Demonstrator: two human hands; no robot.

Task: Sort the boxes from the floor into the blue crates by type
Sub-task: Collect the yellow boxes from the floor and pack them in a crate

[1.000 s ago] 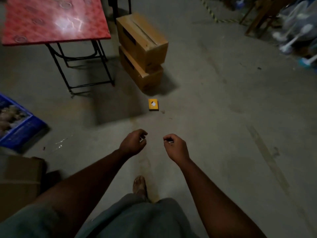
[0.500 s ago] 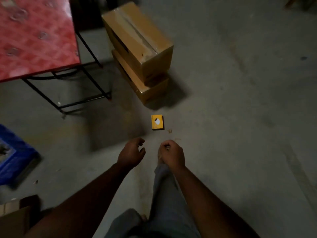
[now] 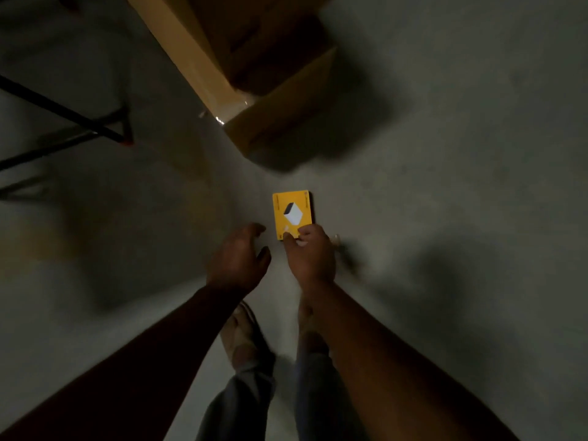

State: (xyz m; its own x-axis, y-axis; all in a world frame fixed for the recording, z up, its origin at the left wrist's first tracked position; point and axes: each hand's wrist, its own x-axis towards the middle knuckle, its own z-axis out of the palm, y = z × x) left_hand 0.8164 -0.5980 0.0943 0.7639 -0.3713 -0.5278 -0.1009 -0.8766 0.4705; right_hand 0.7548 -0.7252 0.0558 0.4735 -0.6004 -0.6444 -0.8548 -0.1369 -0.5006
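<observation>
The small yellow box [image 3: 292, 214] lies flat on the floor [image 3: 445, 192], its near edge under the right hand [image 3: 310, 254] fingers [image 3: 291, 240] closing on it, the left hand [image 3: 237, 259] spread empty alongside; a firm edge pinch before lifting seems advisable.

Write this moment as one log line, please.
stage: reaching | right hand: fingertips on yellow box | left hand: open, empty | box: on floor

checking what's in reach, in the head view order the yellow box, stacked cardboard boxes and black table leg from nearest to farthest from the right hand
1. yellow box: at the right hand's fingertips.
2. stacked cardboard boxes: ahead, beyond it.
3. black table leg: far left.
</observation>
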